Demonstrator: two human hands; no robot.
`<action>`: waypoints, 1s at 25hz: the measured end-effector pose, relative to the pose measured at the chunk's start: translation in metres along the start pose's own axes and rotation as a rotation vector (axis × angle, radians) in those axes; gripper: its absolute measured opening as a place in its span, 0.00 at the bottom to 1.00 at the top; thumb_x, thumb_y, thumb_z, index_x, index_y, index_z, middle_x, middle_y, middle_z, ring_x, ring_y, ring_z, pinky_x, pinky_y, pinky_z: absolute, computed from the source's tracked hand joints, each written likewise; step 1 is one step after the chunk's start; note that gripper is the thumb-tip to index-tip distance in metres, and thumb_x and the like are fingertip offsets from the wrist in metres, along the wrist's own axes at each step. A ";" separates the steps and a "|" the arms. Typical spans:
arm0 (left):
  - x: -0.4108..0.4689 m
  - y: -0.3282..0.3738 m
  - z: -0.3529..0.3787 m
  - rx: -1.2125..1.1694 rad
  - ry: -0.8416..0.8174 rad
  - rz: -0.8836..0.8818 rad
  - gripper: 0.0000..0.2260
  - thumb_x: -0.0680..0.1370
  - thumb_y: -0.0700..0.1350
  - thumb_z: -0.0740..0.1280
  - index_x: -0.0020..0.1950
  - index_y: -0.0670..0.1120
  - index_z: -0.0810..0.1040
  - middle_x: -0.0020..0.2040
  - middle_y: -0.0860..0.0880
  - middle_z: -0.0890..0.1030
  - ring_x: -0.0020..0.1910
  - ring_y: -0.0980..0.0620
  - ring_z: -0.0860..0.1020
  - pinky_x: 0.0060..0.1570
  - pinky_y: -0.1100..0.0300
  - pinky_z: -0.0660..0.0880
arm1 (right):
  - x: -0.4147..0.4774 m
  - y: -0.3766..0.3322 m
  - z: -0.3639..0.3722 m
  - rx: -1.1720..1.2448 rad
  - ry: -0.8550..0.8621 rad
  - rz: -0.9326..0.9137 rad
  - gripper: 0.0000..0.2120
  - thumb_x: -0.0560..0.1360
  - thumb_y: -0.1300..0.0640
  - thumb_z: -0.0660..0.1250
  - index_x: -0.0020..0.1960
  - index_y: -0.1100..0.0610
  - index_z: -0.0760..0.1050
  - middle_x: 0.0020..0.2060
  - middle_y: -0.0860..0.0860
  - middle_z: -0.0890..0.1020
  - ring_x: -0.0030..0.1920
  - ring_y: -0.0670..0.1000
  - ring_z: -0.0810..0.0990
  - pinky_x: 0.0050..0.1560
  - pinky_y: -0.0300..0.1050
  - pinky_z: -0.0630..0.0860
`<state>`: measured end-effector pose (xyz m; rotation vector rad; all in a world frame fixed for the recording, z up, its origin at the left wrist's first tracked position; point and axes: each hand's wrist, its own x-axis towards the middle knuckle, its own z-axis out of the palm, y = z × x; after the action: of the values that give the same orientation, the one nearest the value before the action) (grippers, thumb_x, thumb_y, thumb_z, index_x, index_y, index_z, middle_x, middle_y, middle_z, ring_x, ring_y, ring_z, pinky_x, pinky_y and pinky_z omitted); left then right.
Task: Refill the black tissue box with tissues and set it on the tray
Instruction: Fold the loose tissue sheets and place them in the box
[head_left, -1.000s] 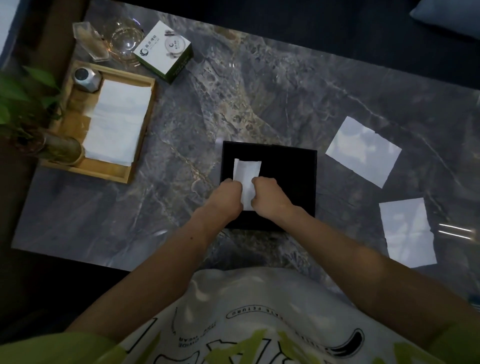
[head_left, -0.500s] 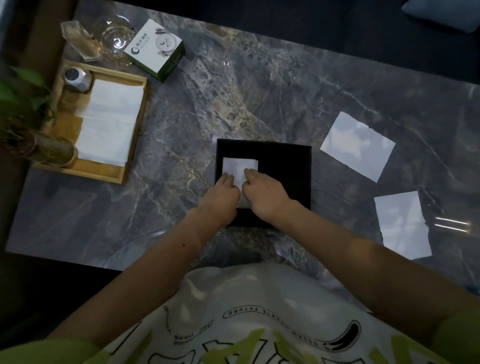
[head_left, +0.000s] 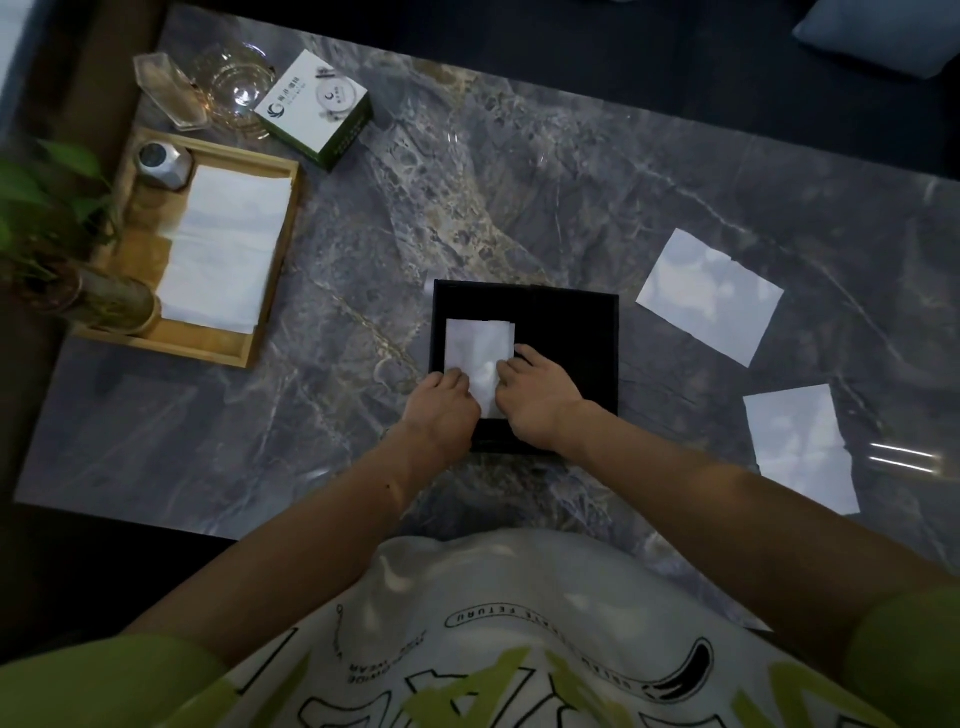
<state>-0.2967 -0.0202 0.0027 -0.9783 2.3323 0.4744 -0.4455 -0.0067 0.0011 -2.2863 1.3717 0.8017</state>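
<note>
The black tissue box (head_left: 566, 332) lies open on the marble table, near the front middle. A folded white tissue (head_left: 479, 351) rests in its left half. My left hand (head_left: 441, 405) presses on the tissue's near left corner and my right hand (head_left: 535, 395) on its near right edge, fingers flat on the paper. The wooden tray (head_left: 270, 291) stands at the left, with a stack of white tissues (head_left: 223, 249) lying in it.
Two loose white tissues (head_left: 709, 296) (head_left: 797, 447) lie on the table to the right. A small metal tin (head_left: 163, 163) sits in the tray's far corner. A white-and-green carton (head_left: 317, 106), glassware (head_left: 234, 85) and a potted plant (head_left: 62, 249) crowd the left.
The tissue has gone from a narrow fold held between both fists to a wider sheet lying flat in the box. Both hands have opened out and now press on it.
</note>
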 end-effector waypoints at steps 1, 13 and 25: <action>-0.002 -0.001 0.000 -0.011 0.014 0.005 0.22 0.76 0.46 0.63 0.69 0.40 0.72 0.74 0.39 0.63 0.75 0.43 0.58 0.71 0.53 0.56 | -0.003 0.000 -0.001 0.022 0.017 0.000 0.21 0.79 0.52 0.59 0.68 0.58 0.73 0.72 0.60 0.68 0.73 0.58 0.64 0.78 0.52 0.45; -0.031 0.007 -0.008 -0.611 0.353 0.047 0.26 0.80 0.50 0.62 0.76 0.44 0.62 0.73 0.44 0.67 0.71 0.45 0.68 0.69 0.51 0.67 | -0.077 0.001 0.020 0.530 0.427 0.255 0.30 0.78 0.56 0.63 0.77 0.61 0.58 0.75 0.61 0.63 0.75 0.60 0.62 0.73 0.50 0.61; -0.007 0.127 -0.041 -0.703 0.413 0.246 0.22 0.78 0.56 0.62 0.70 0.50 0.68 0.67 0.50 0.72 0.64 0.52 0.73 0.61 0.57 0.72 | -0.188 0.050 0.085 0.683 0.564 0.665 0.30 0.78 0.51 0.63 0.76 0.58 0.60 0.72 0.59 0.67 0.69 0.60 0.69 0.67 0.55 0.69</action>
<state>-0.4006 0.0472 0.0519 -1.1786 2.7258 1.3712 -0.5838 0.1465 0.0528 -1.5498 2.2637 -0.2148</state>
